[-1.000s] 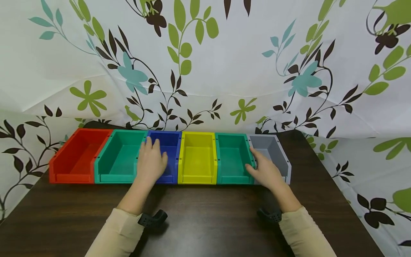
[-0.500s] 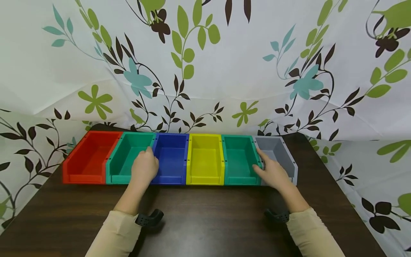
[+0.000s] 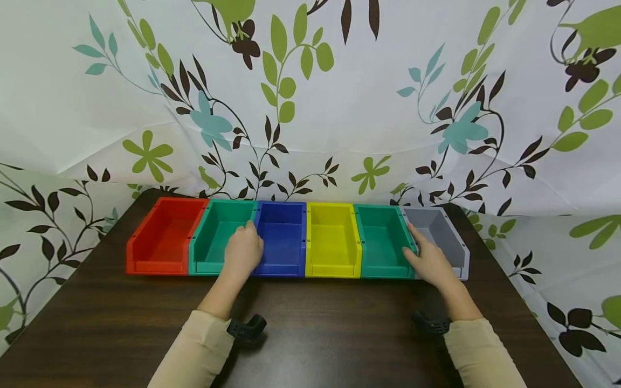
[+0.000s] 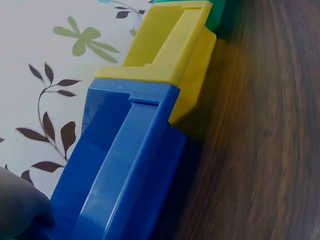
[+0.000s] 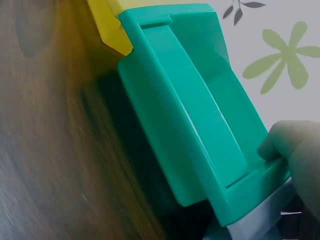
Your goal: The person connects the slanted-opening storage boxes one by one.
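Six-coloured plastic bins stand side by side in a row. In the head view my left hand (image 3: 243, 250) grips the adjoining side walls of the left green bin (image 3: 204, 267) and the blue bin (image 3: 280, 237); its fingertips are mostly hidden. In the left wrist view part of that hand (image 4: 20, 205) reaches over the blue bin's near end. My right hand (image 3: 434, 262) pinches the walls where the right green bin (image 3: 385, 237) meets the grey bin (image 3: 448, 234). Its thumb (image 5: 272, 147) dips inside the green one in the right wrist view.
A red bin (image 3: 165, 231) ends the row at left, and a yellow bin (image 3: 333, 237) sits in the middle. The bins rest near the back edge of a dark wooden table (image 3: 330, 323). A leaf-patterned cloth (image 3: 339, 108) hangs behind.
The whole row of bins has shifted right along the table, with both hands. My left hand, earlier with fingers spread over the blue bin, has taken hold of the wall beside it.
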{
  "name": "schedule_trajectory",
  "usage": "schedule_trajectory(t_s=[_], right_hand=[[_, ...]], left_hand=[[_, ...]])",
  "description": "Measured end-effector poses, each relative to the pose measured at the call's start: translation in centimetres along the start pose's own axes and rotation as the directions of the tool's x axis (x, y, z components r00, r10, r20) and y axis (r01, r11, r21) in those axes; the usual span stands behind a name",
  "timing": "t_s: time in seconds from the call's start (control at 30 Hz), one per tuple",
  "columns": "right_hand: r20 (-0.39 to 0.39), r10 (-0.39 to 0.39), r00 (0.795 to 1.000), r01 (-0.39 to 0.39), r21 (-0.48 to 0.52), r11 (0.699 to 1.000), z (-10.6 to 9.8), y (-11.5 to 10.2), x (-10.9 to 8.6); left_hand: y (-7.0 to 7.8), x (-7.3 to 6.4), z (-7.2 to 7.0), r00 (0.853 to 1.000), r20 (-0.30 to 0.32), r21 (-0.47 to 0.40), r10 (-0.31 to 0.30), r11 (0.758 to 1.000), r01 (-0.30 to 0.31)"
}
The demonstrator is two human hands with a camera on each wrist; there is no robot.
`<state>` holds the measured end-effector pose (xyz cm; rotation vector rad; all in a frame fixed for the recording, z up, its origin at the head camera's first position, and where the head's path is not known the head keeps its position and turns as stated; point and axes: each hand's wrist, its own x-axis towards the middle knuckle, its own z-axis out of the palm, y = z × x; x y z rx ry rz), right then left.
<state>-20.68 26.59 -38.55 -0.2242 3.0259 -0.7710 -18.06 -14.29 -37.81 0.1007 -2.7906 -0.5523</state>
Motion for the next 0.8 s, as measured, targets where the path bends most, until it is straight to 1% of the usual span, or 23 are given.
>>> schedule_trajectory(t_s=[0.17, 0.3, 0.4, 0.5, 0.6, 0.7, 0.73, 0.8], right_hand=[[0.008, 0.022, 1.000, -0.022, -0.019, 1.000, -1.0, 1.1, -0.1], [0.027, 0.039, 0.999, -0.037, -0.045, 0.998, -1.5, 1.5, 0.0], [0.038, 0.049, 0.998, -0.047, -0.068, 0.997, -1.6, 1.4, 0.0], [0.020, 0.046, 0.999, -0.044, -0.102, 0.994, -1.5, 1.1, 0.1], [-0.057, -0.011, 0.998, 0.002, -0.166, 0.986, -0.9, 0.8, 0.1], [-0.130, -0.123, 0.984, 0.087, -0.249, 0.964, -0.2, -0.1, 0.1], [-0.139, -0.155, 0.978, 0.112, -0.276, 0.955, 0.1, -0.6, 0.2], [-0.129, -0.204, 0.970, 0.156, -0.311, 0.938, 0.5, -1.7, 0.2]], left_hand=[[0.9, 0.2, 0.7, 1.000, -0.004, -0.029, 0.029, 0.999, -0.029], [1.2, 0.3, 1.0, 0.999, -0.024, -0.074, 0.040, 0.996, -0.042], [1.0, 0.2, 1.0, 0.999, 0.000, -0.104, 0.034, 0.994, -0.033], [0.7, 0.0, 0.8, 0.998, 0.050, -0.111, 0.033, 0.993, -0.028], [0.2, -0.1, 0.8, 0.994, 0.095, -0.086, 0.052, 0.995, -0.044], [-0.2, -0.2, 0.9, 0.990, 0.116, -0.051, 0.085, 0.995, -0.080], [-0.2, -0.3, 0.9, 0.988, 0.116, -0.035, 0.100, 0.995, -0.096], [-0.3, -0.5, 0.9, 0.985, 0.111, -0.001, 0.133, 0.991, -0.134]])
